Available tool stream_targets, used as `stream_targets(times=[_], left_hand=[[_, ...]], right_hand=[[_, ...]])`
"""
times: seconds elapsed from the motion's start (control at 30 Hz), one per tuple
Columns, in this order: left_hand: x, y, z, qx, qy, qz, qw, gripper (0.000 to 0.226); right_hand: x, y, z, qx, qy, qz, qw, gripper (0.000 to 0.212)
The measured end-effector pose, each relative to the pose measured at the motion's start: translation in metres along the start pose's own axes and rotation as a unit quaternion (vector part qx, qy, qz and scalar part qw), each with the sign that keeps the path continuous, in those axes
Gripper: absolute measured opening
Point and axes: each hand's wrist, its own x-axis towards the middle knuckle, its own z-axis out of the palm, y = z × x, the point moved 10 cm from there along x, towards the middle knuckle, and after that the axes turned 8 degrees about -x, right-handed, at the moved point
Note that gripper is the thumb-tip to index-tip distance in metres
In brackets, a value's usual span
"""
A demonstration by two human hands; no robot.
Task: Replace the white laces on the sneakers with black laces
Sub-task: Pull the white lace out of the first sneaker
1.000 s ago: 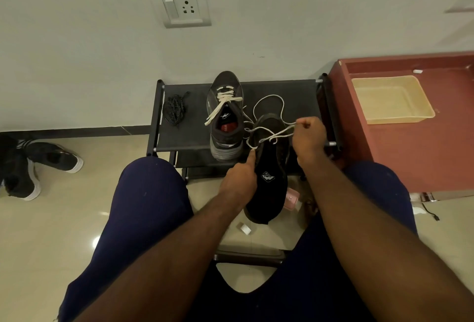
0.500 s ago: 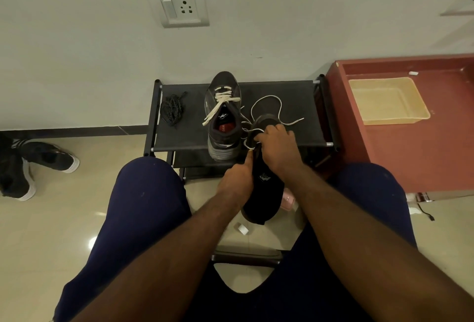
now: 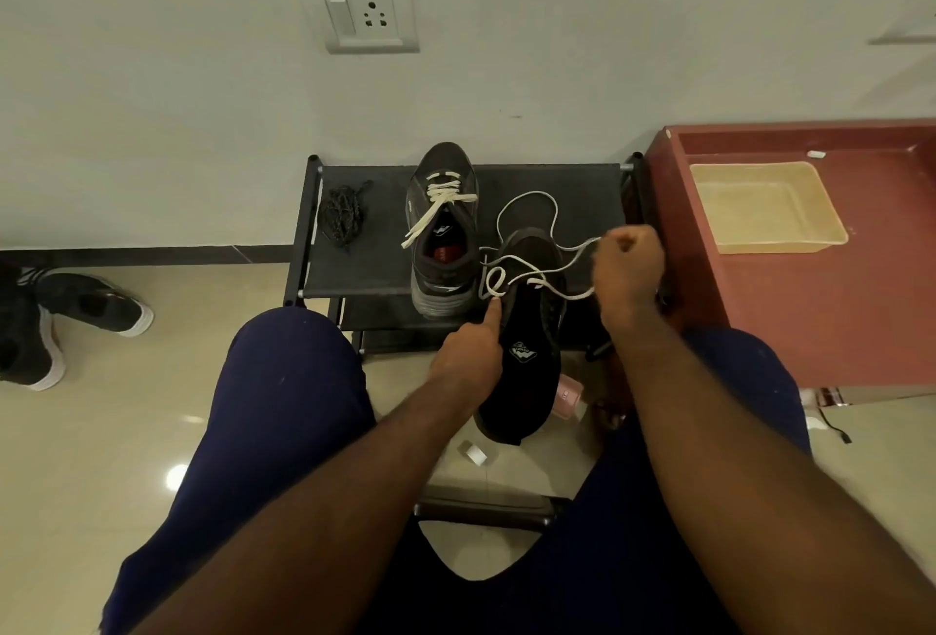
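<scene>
Unlacing is the step in hand, I judge. The left hand [image 3: 468, 356] has its grip closed round the sneaker [image 3: 527, 371] at frame centre, forefinger stretched toward the eyelets. The right hand [image 3: 628, 262], just right of it, has its grip clenched on the white lace [image 3: 527, 194], which loops loosely out of that sneaker. The second sneaker [image 3: 445, 239] stands on the rack [image 3: 375, 270], laced white. Black laces [image 3: 343, 216] lie bundled at the rack's left. The next move likely calls for pulling the lace clear, eyelet by eyelet.

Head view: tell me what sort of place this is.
Likely a home entryway or room corner: a low black shoe rack stands against a plain wall below a socket plate, and another pair of black shoes lies on the tiled floor.
</scene>
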Motion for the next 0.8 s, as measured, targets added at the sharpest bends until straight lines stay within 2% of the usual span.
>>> stream_targets(times=[0.07,0.17,0.27,0.33,0.47,0.57,0.63,0.7,0.73,0.8], left_hand=[[0.001,0.000,0.000,0.003,-0.003,0.000,1.000,0.068],[0.001,0.001,0.001,-0.001,-0.002,0.008,1.000,0.069],[0.000,0.001,0.002,-0.009,0.002,0.019,1.000,0.066],[0.000,0.002,0.003,-0.009,0.000,0.018,1.000,0.066],[0.000,0.001,0.003,-0.007,0.000,0.018,1.000,0.067],[0.002,0.001,0.004,-0.016,0.001,0.017,1.000,0.067],[0.002,0.000,0.003,-0.015,0.002,0.012,1.000,0.067],[0.002,-0.002,0.002,-0.021,0.005,0.011,1.000,0.066],[0.002,-0.002,0.001,-0.027,0.007,0.011,1.000,0.065],[0.002,-0.003,0.001,-0.037,0.009,0.010,0.999,0.064]], right_hand=[[-0.023,-0.031,0.023,-0.073,-0.092,-0.120,0.986,0.027],[-0.066,-0.057,0.065,-0.204,-0.228,-0.292,0.906,0.056],[-0.083,-0.037,0.094,-0.344,-0.290,-0.337,0.827,0.046],[-0.081,-0.031,0.096,-0.389,-0.275,-0.336,0.812,0.036],[-0.073,-0.037,0.089,-0.417,-0.214,-0.343,0.814,0.025],[-0.069,-0.038,0.085,-0.396,-0.194,-0.337,0.832,0.021],[-0.064,-0.041,0.076,-0.340,-0.157,-0.330,0.867,0.017],[-0.053,-0.046,0.056,-0.264,-0.076,-0.307,0.911,0.015],[-0.045,-0.045,0.042,-0.226,-0.031,-0.274,0.934,0.015],[-0.023,-0.028,0.015,-0.159,0.036,-0.152,0.975,0.015]])
